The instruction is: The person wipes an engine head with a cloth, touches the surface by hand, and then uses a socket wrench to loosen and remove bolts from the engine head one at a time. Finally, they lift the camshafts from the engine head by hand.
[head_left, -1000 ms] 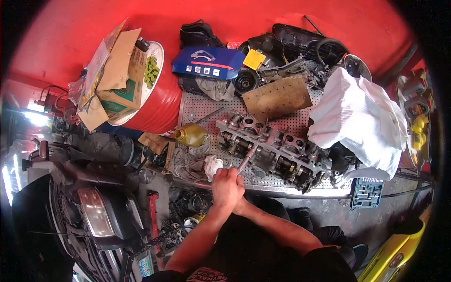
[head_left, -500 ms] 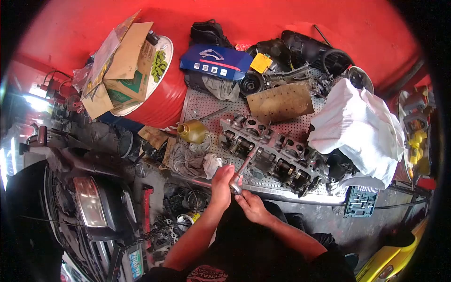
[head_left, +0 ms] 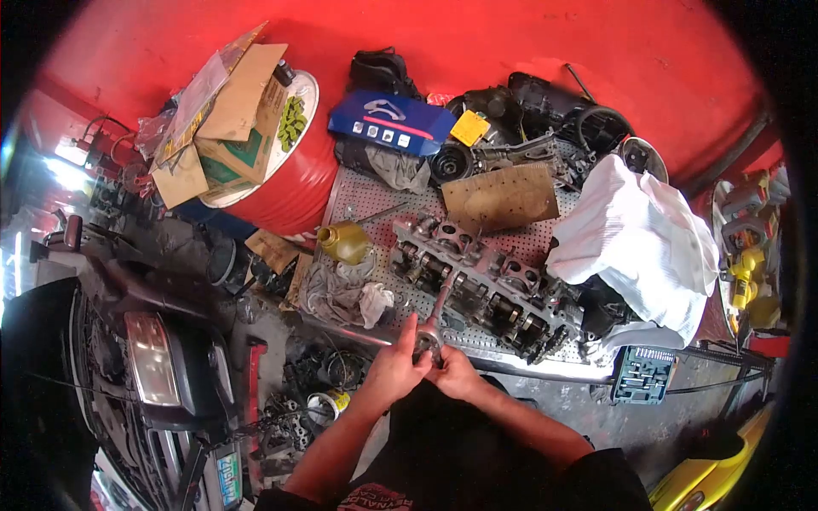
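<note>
A ratchet wrench (head_left: pixel 429 341) with a long extension bar (head_left: pixel 444 300) is between my hands, close to my body at the bench's front edge. My left hand (head_left: pixel 394 368) is closed at the left of the ratchet's round head, its index finger pointing up along it. Closed at the lower right of the head is my right hand (head_left: pixel 457 375); its fingertips are partly hidden. The bar points away from me, its far end overlapping a cylinder head (head_left: pixel 490 294) with exposed camshaft lobes, which lies slantwise on the perforated bench (head_left: pixel 358 192).
Left of the cylinder head are a yellowish bottle (head_left: pixel 345 243) and grey rags (head_left: pixel 328 291). A brown gasket-like sheet (head_left: pixel 501 198), a blue box (head_left: pixel 392 122) and a white cloth (head_left: pixel 635 238) lie behind and right. A green socket set (head_left: pixel 644 375) sits beyond the front edge.
The ratchet head has turned more face-up toward me, and the bar stands steeper in view. My left hand has moved down and left, off the bar to the ratchet head. The view has shifted slightly.
</note>
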The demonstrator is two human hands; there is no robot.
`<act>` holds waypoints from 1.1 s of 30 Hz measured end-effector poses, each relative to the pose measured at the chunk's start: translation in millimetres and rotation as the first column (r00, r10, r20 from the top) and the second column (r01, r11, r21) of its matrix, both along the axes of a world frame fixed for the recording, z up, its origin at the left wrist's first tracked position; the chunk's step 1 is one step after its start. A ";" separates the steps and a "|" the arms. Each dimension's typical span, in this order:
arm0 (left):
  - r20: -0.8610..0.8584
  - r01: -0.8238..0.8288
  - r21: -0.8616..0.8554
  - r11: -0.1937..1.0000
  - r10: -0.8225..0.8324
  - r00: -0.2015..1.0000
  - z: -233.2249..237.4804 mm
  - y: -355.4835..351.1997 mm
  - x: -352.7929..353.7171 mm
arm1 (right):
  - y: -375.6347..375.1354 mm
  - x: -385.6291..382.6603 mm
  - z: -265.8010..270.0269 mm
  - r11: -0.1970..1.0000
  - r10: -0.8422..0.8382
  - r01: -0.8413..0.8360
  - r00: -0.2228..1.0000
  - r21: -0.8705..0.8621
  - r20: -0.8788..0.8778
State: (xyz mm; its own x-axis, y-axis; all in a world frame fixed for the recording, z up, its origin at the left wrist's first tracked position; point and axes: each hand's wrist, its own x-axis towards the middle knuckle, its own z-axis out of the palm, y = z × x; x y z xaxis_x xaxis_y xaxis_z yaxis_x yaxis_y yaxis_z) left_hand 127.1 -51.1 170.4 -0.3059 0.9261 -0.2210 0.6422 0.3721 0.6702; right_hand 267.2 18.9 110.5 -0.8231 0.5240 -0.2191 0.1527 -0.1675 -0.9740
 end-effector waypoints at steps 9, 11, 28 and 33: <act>-0.356 0.156 0.101 0.983 -0.111 0.928 -11.9 -7.4 2.0 | -0.9 -15.6 -24.1 0.998 0.055 -0.054 0.996 0.015 -0.068; -0.385 0.094 0.154 0.984 -0.028 0.922 -21.1 -14.3 4.8 | -4.5 -22.7 -32.8 0.995 0.098 -0.096 0.992 0.036 -0.078; -0.242 -0.247 0.199 0.948 0.292 0.925 -55.0 18.0 6.1 | -45.2 -64.7 -125.4 0.986 0.159 -0.148 0.970 0.074 -0.185; -0.152 -0.202 0.344 0.917 0.267 0.952 -43.4 32.9 -2.7 | -14.7 -65.2 -89.1 0.922 0.367 -0.361 0.930 -0.144 0.021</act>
State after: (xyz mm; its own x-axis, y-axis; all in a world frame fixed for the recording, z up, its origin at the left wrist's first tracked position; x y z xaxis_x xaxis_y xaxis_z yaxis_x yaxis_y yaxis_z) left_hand 124.5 -18.2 127.0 -0.5297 0.8329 0.1604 0.6908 0.3139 0.6513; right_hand 202.0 4.2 21.5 -0.9385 0.1530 -0.3095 0.2727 -0.2209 -0.9364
